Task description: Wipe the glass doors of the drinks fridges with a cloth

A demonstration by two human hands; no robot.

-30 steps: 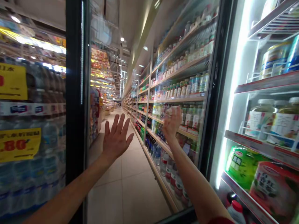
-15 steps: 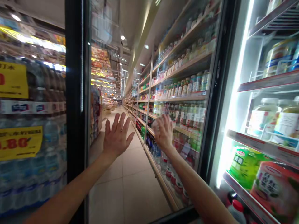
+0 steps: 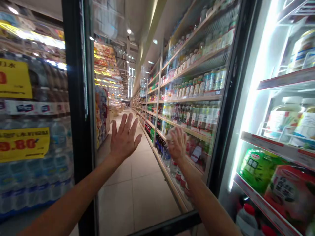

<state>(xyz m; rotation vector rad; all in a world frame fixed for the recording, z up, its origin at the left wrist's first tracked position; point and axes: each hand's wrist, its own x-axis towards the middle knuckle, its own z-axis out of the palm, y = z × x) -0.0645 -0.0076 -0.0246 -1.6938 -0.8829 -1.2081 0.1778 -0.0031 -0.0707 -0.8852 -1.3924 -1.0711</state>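
A black-framed glass door point(image 3: 147, 203) of a drinks fridge stands swung out in front of me. My left hand point(image 3: 124, 139) lies flat against the glass, fingers spread, holding nothing. Further right, my right hand point(image 3: 178, 144) is up at the same pane, slightly blurred. Its fingers press a crumpled white wipe point(image 3: 169, 135) to the glass; most of the wipe is covered by the hand, so I cannot tell whether it is paper or cloth. Through or in the pane show long drink shelves point(image 3: 194, 98) and a tiled aisle floor point(image 3: 118, 200).
On the right, the lit fridge holds bottles point(image 3: 283, 118) and green point(image 3: 261, 168) and red multipacks point(image 3: 290, 193) on wire shelves. Stacked water bottles point(image 3: 31, 186) with yellow price signs point(image 3: 24, 144) stand on the left, beyond the door's black edge point(image 3: 81, 98).
My right hand has moved down and left across the glass with the wipe, then slightly back right. The left hand stays flat in place. The view has shifted slightly.
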